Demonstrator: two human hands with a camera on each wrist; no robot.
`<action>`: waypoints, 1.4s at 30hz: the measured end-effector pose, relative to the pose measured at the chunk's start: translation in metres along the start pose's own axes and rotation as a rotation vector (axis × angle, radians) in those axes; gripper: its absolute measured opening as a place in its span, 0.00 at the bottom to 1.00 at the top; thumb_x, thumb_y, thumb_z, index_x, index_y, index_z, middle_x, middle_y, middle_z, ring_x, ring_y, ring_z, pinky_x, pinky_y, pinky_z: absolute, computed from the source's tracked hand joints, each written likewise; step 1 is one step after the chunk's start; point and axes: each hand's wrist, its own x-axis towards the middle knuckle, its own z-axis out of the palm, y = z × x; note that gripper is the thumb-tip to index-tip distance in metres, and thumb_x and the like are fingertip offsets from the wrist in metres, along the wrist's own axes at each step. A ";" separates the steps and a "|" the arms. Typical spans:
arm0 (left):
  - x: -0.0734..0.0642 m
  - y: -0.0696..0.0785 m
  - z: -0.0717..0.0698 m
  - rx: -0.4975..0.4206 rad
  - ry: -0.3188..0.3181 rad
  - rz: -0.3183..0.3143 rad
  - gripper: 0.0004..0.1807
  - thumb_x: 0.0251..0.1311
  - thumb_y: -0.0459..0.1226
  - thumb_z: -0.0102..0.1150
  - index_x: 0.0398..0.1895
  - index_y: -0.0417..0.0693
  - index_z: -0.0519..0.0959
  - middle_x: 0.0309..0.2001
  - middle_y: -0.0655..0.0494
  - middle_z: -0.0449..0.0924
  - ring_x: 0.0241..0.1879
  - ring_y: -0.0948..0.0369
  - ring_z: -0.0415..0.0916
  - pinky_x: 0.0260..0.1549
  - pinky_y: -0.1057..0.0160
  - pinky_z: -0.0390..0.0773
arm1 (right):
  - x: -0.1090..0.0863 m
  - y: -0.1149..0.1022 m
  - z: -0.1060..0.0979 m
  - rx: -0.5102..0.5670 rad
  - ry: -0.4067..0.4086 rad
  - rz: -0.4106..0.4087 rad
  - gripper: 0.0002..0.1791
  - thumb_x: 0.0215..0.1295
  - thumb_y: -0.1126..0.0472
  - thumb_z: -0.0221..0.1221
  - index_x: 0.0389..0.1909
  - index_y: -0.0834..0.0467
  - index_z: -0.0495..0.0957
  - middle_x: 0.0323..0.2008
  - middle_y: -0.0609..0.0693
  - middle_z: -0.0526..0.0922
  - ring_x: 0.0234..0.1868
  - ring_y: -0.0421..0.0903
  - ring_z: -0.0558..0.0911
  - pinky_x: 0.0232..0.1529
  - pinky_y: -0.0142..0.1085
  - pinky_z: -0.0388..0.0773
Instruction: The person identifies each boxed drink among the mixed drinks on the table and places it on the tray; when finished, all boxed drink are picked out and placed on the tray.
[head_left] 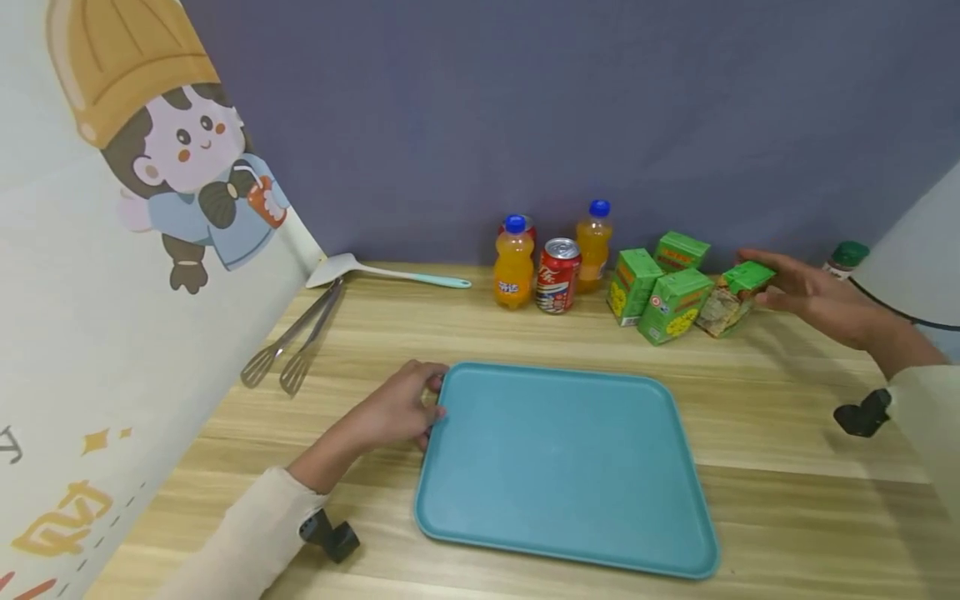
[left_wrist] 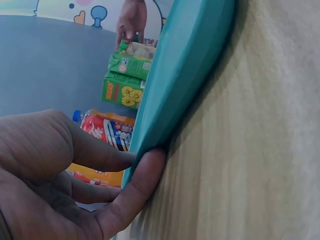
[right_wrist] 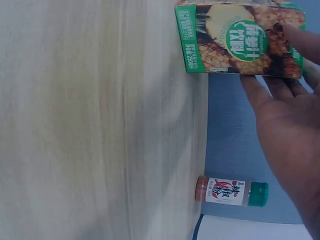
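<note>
My left hand (head_left: 401,404) pinches the left rim of a blue-green rectangular tray (head_left: 562,467) lying on the table; in the left wrist view, the thumb (left_wrist: 145,175) presses its outer edge. At the back right, my right hand (head_left: 821,304) holds a pineapple juice box (head_left: 727,300). The right wrist view shows the thumb on the face of this juice carton (right_wrist: 245,40), with the other fingers partly hidden behind it. Green drink boxes (head_left: 675,308) with yellow flowers stand just left of it, upright on the table.
Orange soda bottles (head_left: 513,267) and red cans (head_left: 558,279) stand by the back wall. A white spatula (head_left: 375,268) and metal tongs (head_left: 300,342) lie at the left. Beyond the right hand is a green-capped spice jar (right_wrist: 230,192), with a black cable nearby.
</note>
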 end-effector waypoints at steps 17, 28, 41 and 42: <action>0.002 -0.011 -0.006 -0.053 -0.062 0.071 0.34 0.65 0.21 0.56 0.73 0.31 0.58 0.55 0.37 0.61 0.26 0.52 0.80 0.24 0.55 0.90 | -0.014 0.005 0.016 -0.034 0.140 0.136 0.37 0.75 0.47 0.55 0.79 0.49 0.51 0.78 0.64 0.44 0.70 0.77 0.53 0.55 0.73 0.65; -0.001 -0.016 -0.011 -0.108 -0.102 0.068 0.36 0.66 0.22 0.55 0.76 0.33 0.54 0.56 0.37 0.59 0.29 0.51 0.80 0.28 0.53 0.91 | -0.032 -0.019 0.028 -0.063 0.385 0.137 0.31 0.72 0.49 0.60 0.73 0.46 0.65 0.53 0.37 0.72 0.46 0.29 0.75 0.45 0.31 0.79; 0.007 -0.018 -0.013 -0.135 -0.114 0.089 0.35 0.65 0.21 0.55 0.75 0.34 0.56 0.56 0.36 0.59 0.29 0.51 0.80 0.27 0.51 0.91 | -0.050 -0.077 0.025 0.053 0.564 0.024 0.27 0.73 0.60 0.59 0.71 0.49 0.69 0.47 0.29 0.77 0.38 0.28 0.78 0.38 0.13 0.73; 0.007 -0.018 -0.013 -0.136 -0.114 0.089 0.35 0.65 0.21 0.55 0.75 0.33 0.56 0.55 0.36 0.59 0.29 0.51 0.80 0.27 0.51 0.91 | -0.050 -0.083 0.027 0.051 0.566 0.020 0.27 0.73 0.60 0.59 0.71 0.48 0.70 0.47 0.29 0.77 0.38 0.28 0.78 0.37 0.14 0.73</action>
